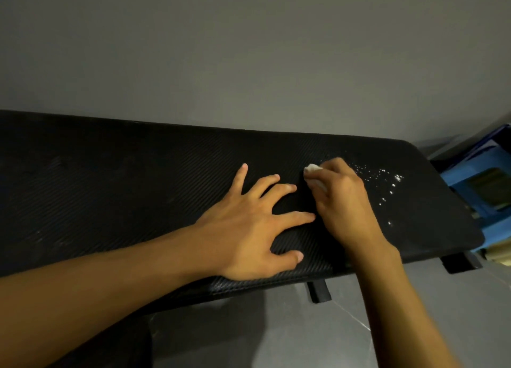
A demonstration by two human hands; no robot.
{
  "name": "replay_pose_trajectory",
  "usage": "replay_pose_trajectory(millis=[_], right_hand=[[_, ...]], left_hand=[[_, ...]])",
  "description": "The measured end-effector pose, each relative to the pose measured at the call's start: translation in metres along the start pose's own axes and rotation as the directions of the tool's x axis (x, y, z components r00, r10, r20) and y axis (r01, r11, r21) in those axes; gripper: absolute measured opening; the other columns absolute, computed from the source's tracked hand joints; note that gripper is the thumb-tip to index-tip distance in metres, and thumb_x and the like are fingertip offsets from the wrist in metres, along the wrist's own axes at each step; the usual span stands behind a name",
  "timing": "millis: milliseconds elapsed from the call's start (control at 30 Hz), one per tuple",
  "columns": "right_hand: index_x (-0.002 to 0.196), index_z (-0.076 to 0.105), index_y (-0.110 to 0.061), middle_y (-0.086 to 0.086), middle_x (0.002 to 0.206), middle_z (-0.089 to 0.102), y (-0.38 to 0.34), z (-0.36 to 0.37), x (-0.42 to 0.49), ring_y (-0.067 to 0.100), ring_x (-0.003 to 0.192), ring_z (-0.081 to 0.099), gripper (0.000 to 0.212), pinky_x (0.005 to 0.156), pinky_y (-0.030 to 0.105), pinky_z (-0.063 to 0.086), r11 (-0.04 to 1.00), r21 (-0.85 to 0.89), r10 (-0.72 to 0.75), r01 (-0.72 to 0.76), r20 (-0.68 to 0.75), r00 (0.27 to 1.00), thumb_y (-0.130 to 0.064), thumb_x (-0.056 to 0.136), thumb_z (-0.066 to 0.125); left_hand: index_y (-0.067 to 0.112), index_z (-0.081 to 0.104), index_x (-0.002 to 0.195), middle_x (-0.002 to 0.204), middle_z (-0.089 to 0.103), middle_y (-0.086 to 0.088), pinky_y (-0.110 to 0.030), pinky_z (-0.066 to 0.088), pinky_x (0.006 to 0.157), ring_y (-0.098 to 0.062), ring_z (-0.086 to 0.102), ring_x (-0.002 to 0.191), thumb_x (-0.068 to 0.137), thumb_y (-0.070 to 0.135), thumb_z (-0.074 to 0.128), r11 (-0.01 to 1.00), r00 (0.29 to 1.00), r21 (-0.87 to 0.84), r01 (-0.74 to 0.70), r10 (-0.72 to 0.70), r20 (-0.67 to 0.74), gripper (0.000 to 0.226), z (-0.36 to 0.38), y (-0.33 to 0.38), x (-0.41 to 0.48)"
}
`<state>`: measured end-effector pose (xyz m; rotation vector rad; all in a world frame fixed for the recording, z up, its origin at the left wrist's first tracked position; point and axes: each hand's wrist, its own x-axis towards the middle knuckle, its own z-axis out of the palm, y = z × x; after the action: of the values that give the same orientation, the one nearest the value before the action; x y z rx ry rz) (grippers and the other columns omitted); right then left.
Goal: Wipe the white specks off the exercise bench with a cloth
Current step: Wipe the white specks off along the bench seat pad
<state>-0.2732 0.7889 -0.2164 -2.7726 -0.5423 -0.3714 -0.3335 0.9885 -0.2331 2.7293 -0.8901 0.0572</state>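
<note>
A long black exercise bench (pixel 124 179) with a ribbed, woven-look pad runs across the view. White specks (pixel 387 183) are scattered on its right end. My right hand (pixel 343 199) grips a small white cloth (pixel 313 171) and holds it down on the pad just left of the specks; most of the cloth is hidden under the hand. My left hand (pixel 254 223) lies flat on the pad with fingers spread, its index fingertip close to my right hand.
A grey wall (pixel 249 49) stands right behind the bench. Blue plastic crates or stools (pixel 481 179) sit past the bench's right end. Black bench supports (pixel 319 290) stick out below the near edge over a grey tiled floor (pixel 276 334).
</note>
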Motion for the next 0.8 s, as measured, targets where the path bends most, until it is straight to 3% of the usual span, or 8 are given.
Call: replay_pose_trajectory(millis=[200, 433, 633, 800], right_hand=[[0.117, 0.069, -0.009, 0.013, 0.131, 0.051, 0.0, 0.018, 0.061, 0.034, 0.117, 0.049, 0.023, 0.094, 0.032, 0.041, 0.992, -0.058, 0.116, -0.116, 0.002, 0.993, -0.011, 0.102, 0.052], [0.116, 0.069, -0.013, 0.01, 0.119, 0.054, -0.004, -0.014, -0.014, 0.03, 0.103, 0.051, 0.022, 0.089, 0.041, 0.047, 1.0, -0.011, -0.016, 0.017, 0.066, 0.998, -0.011, 0.099, 0.055], [0.114, 0.069, -0.005, 0.016, 0.129, 0.054, -0.006, 0.023, 0.073, 0.037, 0.113, 0.051, 0.025, 0.095, 0.04, 0.046, 0.986, -0.116, 0.117, -0.117, -0.012, 0.993, -0.011, 0.102, 0.047], [0.119, 0.066, -0.008, 0.014, 0.129, 0.052, -0.008, 0.018, 0.064, 0.038, 0.111, 0.05, 0.026, 0.097, 0.038, 0.039, 0.993, -0.115, 0.04, -0.032, 0.066, 0.997, -0.011, 0.102, 0.047]], left_hand=[[0.055, 0.015, 0.152, 0.166, 0.01, 0.001, -0.068, 0.0, 0.118, -0.023, -0.002, 0.154, 0.09, 0.077, 0.031, 1.0, 0.999, 0.006, 0.005, -0.006, 0.047, 0.068, -0.004, -0.001, 0.0], [0.054, 0.017, 0.152, 0.165, 0.012, 0.001, -0.068, 0.001, 0.118, -0.023, -0.001, 0.154, 0.09, 0.076, 0.034, 1.0, 0.999, 0.011, 0.011, -0.011, 0.041, 0.068, -0.003, 0.001, 0.0], [0.054, 0.019, 0.151, 0.165, 0.011, 0.001, -0.066, 0.0, 0.119, -0.022, -0.001, 0.154, 0.091, 0.076, 0.034, 1.0, 0.998, 0.01, 0.02, -0.021, 0.058, 0.066, -0.005, 0.004, 0.0], [0.056, 0.02, 0.15, 0.165, 0.012, 0.005, -0.063, 0.0, 0.12, -0.018, -0.001, 0.154, 0.09, 0.076, 0.034, 1.0, 0.997, -0.013, 0.023, -0.022, 0.07, 0.065, -0.008, 0.001, 0.001]])
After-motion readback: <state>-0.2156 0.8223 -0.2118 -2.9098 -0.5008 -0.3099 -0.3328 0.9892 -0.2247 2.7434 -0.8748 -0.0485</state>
